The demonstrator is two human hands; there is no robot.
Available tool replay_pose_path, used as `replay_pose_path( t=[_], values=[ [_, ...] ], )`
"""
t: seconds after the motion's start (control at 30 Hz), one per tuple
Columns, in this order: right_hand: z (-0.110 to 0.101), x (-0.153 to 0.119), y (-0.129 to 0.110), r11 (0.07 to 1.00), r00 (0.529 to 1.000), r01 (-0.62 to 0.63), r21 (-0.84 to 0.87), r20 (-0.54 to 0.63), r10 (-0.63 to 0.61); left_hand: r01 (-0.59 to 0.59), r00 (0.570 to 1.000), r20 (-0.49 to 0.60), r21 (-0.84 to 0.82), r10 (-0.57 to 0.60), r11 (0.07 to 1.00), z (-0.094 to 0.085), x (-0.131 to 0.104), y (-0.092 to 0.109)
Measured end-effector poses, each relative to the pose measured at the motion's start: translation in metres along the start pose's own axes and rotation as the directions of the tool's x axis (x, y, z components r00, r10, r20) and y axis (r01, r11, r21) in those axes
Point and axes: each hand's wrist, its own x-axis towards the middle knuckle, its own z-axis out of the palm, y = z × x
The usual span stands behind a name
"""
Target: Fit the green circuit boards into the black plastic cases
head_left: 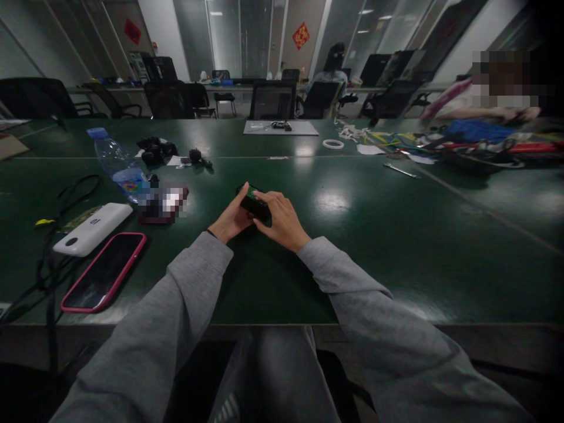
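Between both hands is a small black box-like device (pixel 254 205) with a green circuit board showing on its top. My left hand (pixel 233 216) is closed around its left side, thumb at the top edge. On the right, my right hand (pixel 282 218) grips the device, with fingers over the top and thumb at the lower front. Fingers cover much of it, so its exact kind cannot be made out. Both hands are just above or resting on the green table (pixel 282 282), near its front middle; contact with the surface is unclear.
To the left are a plastic bottle (pixel 118 164), a white power bank (pixel 93 229), a phone in a red case (pixel 106 271) and black cables (pixel 51 258). Farther back lie a grey board (pixel 259 127), a white ring (pixel 333 144), a wrench (pixel 402 170) and coloured cables (pixel 396 139). A person sits at right.
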Motion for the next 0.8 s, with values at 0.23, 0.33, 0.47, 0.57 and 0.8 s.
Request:
replay_pose_path(
  t=[0.23, 0.33, 0.47, 0.57, 0.8],
  values=[
    [-0.005, 0.001, 0.005, 0.948, 0.920, -0.236, 0.213, -0.266, 0.289, -0.018, 0.999, -0.039, 0.000, 0.018, 1.000, -0.002, 0.001, 0.002],
    [0.007, 0.000, 0.018, 0.770, 0.846, -0.421, 0.480, -0.098, 0.524, -0.028, 0.996, -0.087, -0.024, 0.026, 0.999, 0.000, 0.000, 0.004],
    [0.026, -0.002, 0.021, 0.461, 0.773, -0.568, 0.682, 0.248, 0.584, -0.047, 0.995, -0.089, -0.009, 0.046, 0.999, 0.001, 0.000, 0.003],
    [0.032, -0.003, 0.016, 0.360, 0.713, -0.608, 0.708, 0.286, 0.641, -0.086, 0.994, -0.072, 0.003, 0.086, 0.996, 0.004, 0.000, -0.001],
    [0.028, 0.000, 0.015, 0.255, 0.670, -0.628, 0.735, 0.344, 0.658, -0.156, 0.984, -0.084, -0.012, 0.155, 0.988, 0.009, 0.002, -0.006]
  ],
)
